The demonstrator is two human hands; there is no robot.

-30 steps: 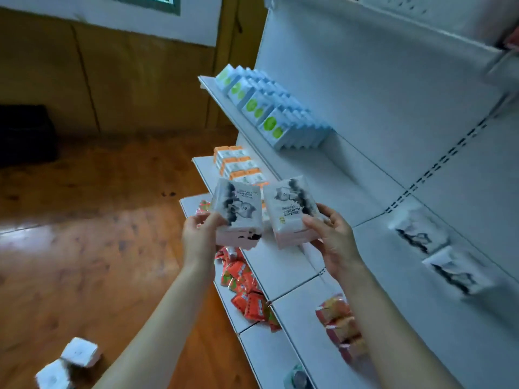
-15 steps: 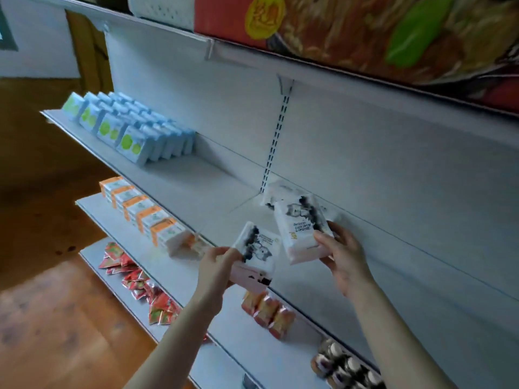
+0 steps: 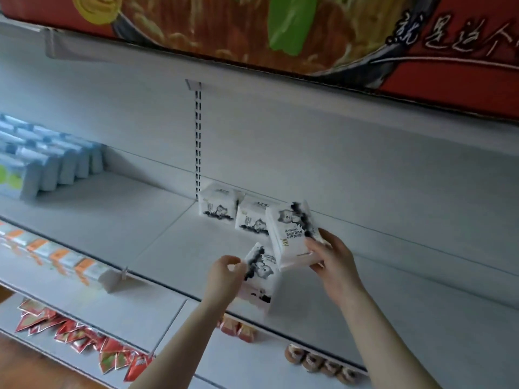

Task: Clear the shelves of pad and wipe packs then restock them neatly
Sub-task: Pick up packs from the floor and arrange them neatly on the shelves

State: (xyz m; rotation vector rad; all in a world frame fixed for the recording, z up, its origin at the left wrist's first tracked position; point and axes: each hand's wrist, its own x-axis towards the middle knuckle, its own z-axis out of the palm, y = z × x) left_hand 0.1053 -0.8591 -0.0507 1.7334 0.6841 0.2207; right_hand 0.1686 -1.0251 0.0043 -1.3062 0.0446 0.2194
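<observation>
Pad packs, white soft-wrapped with black ink cat drawing (image 3: 217, 204): two stand side by side against the back wall of the white metal shelf (image 3: 168, 240), at centre. Right hand (image 3: 334, 259), arm entering from 5 o'clock: fingers clamped on the lower end of a third, tilted pack (image 3: 292, 234). Left hand (image 3: 224, 273), arm from 6 o'clock: fingertips pinch a fourth pack (image 3: 261, 279) over the shelf's front edge. Bare shelf surface runs toward 9 o'clock, up to pale blue packs (image 3: 50, 167). Pack print too blurred to read. Red noodle banner (image 3: 449, 80), 12 o'clock: white Chinese brush characters.
</observation>
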